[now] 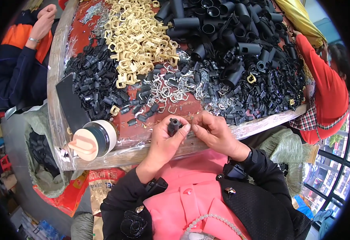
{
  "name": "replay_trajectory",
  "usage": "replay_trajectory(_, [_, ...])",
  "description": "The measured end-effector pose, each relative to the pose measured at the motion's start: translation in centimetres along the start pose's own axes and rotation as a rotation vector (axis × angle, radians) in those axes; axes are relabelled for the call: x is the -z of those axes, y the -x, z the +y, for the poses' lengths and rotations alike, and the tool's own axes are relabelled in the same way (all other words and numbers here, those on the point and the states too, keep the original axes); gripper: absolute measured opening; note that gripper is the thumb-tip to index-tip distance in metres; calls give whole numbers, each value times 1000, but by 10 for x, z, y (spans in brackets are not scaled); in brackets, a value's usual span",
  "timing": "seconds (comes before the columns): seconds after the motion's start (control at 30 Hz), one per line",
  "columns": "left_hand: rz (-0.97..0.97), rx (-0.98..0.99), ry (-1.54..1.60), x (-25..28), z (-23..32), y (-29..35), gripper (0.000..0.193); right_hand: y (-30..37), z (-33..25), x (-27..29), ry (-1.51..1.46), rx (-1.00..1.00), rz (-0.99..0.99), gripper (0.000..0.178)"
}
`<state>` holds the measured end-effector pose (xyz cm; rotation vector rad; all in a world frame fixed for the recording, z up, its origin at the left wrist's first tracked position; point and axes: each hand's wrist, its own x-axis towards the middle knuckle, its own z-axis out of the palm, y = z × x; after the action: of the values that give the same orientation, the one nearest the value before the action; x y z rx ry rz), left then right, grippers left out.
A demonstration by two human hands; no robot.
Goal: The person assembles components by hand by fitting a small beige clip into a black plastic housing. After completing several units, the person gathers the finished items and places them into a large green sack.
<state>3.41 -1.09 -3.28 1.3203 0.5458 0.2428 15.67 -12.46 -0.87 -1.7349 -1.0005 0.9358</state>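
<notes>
My left hand (162, 141) is closed around a small black plastic part (174, 126) with a round end, held upright between thumb and fingers over the table's near edge. Close beside it, my right hand (216, 135) has its thumb and forefinger pinched together; whatever sits between them is hidden or too small to make out. Beyond my hands lie loose bent metal wire clips (170, 91) and small black plastic pieces (99, 80). Cream-coloured plastic rings (141, 40) form a large heap farther back.
Black plastic tubes (239, 28) are piled at the far right. A jar with a peach lid (91, 143) and a dark phone-like slab (71, 98) sit at the left corner. One person in an orange and navy jacket (17, 60) is at left; a red-sleeved person (323, 76) reaches in at right.
</notes>
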Motion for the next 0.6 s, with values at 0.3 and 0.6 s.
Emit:
replay_trajectory(0.3, [-201, 389, 847, 4, -4, 7, 39, 6, -1, 7, 160, 280, 54, 7])
replay_trajectory(0.6, [-187, 359, 562, -1, -3, 16, 43, 9, -14, 7, 565, 520, 56, 18])
